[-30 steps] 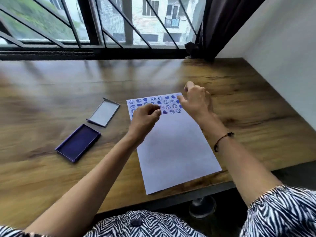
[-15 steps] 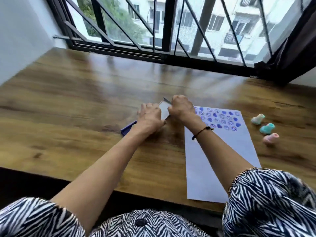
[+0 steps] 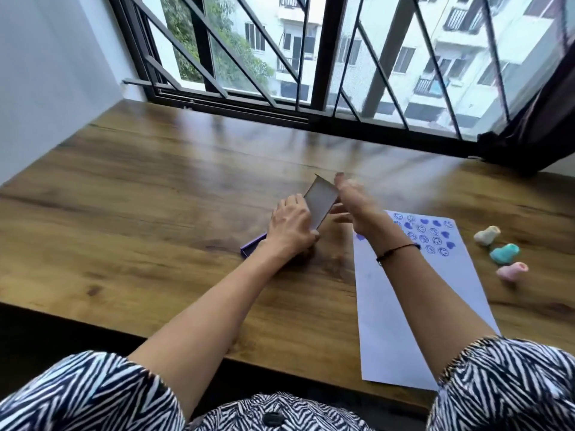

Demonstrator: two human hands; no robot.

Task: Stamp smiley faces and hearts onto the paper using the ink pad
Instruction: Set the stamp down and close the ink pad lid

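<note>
A purple ink pad [image 3: 252,246] lies on the wooden table, mostly hidden under my left hand [image 3: 291,227], which presses down on it. Its grey lid [image 3: 320,203] stands tilted up over the pad. My right hand [image 3: 354,204], blurred, pinches the lid's right edge between fingers and thumb. To the right lies the white paper [image 3: 401,321], with rows of blue smiley faces and hearts across its top. Three small stamps rest on the table right of the paper: a white stamp [image 3: 486,235], a teal stamp [image 3: 504,254] and a pink stamp [image 3: 511,271].
The table [image 3: 155,213] runs back to a barred window [image 3: 311,73]. A white wall [image 3: 46,73] closes the left side and a dark curtain [image 3: 538,126] hangs at the back right. The table's front edge is near my body.
The lid has come up off the table and now stands tilted over the pad between my hands. A second ago both hands were at the paper's stamped rows.
</note>
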